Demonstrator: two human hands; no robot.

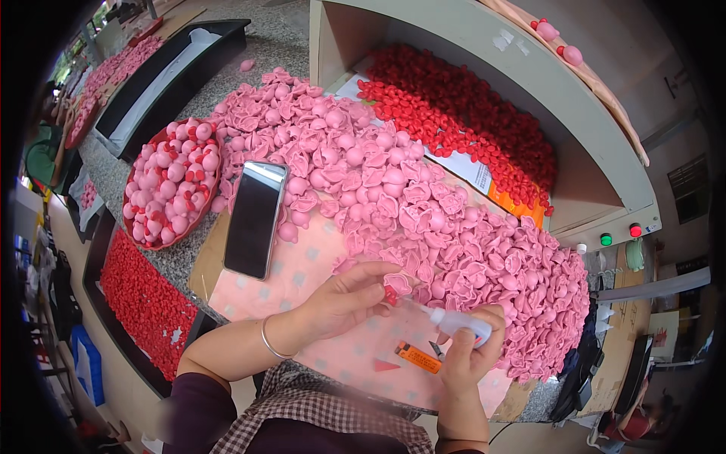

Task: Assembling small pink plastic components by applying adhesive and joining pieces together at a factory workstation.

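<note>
Left hand (344, 299) pinches a small red piece (390, 295) at its fingertips; right hand (470, 349) wraps around a white glue bottle (454, 321), its nozzle touching the piece, beside soft pink moulded parts (423, 204).

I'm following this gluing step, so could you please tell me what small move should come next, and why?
Probably squeeze a drop: the right hand aims the small white bottle so its nozzle nearly meets the little red piece pinched in the left hand, beside a pink part.

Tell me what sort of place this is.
Probably a small toy-assembly workbench. A big heap of pink rubbery pieces covers the counter, red parts fill a bin, and the right hand holds a small glue bottle.
</note>
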